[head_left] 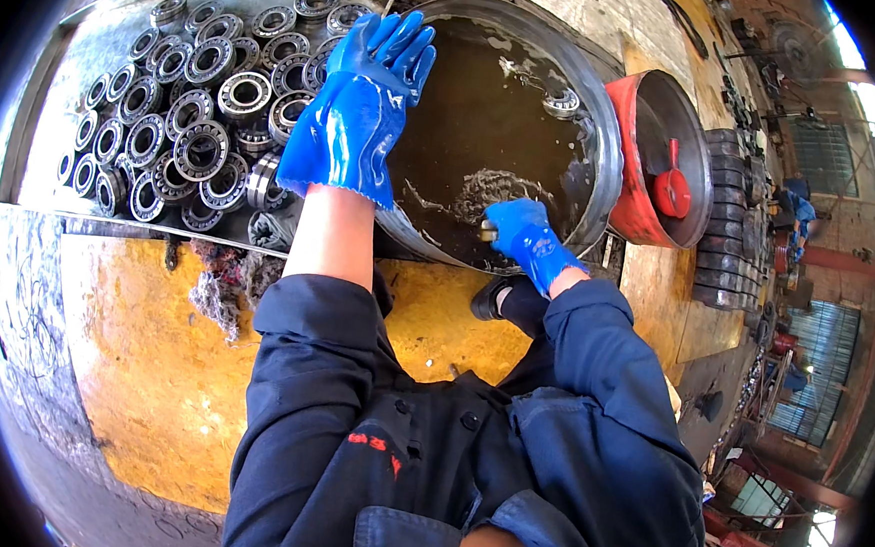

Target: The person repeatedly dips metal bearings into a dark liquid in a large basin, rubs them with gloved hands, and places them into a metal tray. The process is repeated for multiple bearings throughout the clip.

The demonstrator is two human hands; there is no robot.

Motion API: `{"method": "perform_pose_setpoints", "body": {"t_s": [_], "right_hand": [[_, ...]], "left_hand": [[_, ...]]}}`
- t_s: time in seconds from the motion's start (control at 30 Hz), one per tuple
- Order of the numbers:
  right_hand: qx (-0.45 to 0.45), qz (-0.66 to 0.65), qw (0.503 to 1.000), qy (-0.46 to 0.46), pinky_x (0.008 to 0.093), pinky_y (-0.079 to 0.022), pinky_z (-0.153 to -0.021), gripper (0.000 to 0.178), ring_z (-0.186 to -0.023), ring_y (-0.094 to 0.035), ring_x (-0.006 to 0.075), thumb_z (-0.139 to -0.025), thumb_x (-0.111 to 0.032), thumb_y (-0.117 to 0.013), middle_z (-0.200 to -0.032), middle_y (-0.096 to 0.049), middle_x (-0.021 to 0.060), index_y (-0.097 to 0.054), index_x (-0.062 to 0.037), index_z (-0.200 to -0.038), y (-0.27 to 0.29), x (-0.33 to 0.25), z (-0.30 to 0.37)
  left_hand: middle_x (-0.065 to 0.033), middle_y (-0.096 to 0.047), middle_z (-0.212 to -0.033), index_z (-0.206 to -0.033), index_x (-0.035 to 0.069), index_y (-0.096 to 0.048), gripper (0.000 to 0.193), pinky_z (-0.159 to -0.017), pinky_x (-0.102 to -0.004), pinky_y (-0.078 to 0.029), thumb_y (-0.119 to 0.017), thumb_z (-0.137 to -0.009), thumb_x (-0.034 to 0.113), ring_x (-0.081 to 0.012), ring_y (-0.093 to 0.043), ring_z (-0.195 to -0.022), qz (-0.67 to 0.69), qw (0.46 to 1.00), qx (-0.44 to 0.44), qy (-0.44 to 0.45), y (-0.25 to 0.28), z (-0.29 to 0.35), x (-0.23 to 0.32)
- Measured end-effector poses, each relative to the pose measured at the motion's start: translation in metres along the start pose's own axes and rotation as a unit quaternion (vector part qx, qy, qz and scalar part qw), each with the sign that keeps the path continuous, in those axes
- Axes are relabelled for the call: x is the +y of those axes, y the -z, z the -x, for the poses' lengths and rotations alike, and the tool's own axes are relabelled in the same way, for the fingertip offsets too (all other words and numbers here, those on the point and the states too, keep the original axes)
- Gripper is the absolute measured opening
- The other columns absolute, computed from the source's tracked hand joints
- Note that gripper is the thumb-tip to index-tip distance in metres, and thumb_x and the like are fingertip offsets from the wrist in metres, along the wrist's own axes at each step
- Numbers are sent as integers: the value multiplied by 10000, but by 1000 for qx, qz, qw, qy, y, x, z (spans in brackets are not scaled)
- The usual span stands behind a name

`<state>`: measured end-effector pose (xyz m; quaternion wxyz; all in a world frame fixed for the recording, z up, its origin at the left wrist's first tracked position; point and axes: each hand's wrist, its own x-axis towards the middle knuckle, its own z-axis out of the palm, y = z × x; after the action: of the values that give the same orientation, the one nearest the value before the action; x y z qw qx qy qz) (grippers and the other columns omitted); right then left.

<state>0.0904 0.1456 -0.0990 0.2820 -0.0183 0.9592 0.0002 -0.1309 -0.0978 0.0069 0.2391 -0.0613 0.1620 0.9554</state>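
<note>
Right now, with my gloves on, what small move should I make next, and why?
I'd probably move your left hand onto a nearby bearing: that hand looks open and sits right by the pile, while your right hand grips a small tan-ended item over the murky liquid.

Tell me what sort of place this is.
Likely a mechanical workshop: metal bearings crowd a tray, and a wide drum beside it holds murky brown liquid.
</note>
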Motion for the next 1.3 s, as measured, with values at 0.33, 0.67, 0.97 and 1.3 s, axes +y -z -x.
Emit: {"method": "perform_pose_setpoints", "body": {"t_s": [0.33, 0.67, 0.97, 1.3], "right_hand": [[-41, 45, 995, -84, 428, -565, -756, 256, -933, -738, 306, -844, -330, -718, -1013, -778, 102, -765, -159, -1028, 15, -24, 1], [153, -321, 929, -102, 439, -572, -742, 148, -876, -730, 307, -856, -222, -687, -918, -765, 116, -774, -133, -935, -74, 31, 8], [9, 72, 997, -15, 438, -555, -647, 160, -895, -746, 287, -789, -243, -745, -935, -777, 73, -799, -164, -917, 4, -20, -12], [149, 33, 983, -101, 500, -521, -624, 137, -807, -727, 343, -747, -186, -720, -883, -751, 125, -764, -118, -857, -15, -20, -1]], "left_hand": [[-212, -568, -1452, -1442, 5, -462, 500, -1076, -503, -518, -520, -1056, 317, -401, -566, -1320, 4, 1000, 8, 8, 3, -5, 2], [-201, -492, -1540, -1461, 50, -497, 600, -1124, -550, -443, -396, -1065, 490, -412, -497, -1389, -22, 996, 36, 74, -19, -10, 4], [-174, -488, -1553, -1486, 52, -506, 713, -1146, -543, -415, -486, -996, 570, -384, -461, -1429, -31, 989, 109, 94, -55, 1, 7], [-112, -608, -1454, -1428, 97, -582, 501, -949, -452, -585, -507, -1037, 400, -303, -579, -1341, -74, 986, 107, 101, -28, -17, 12]]}}
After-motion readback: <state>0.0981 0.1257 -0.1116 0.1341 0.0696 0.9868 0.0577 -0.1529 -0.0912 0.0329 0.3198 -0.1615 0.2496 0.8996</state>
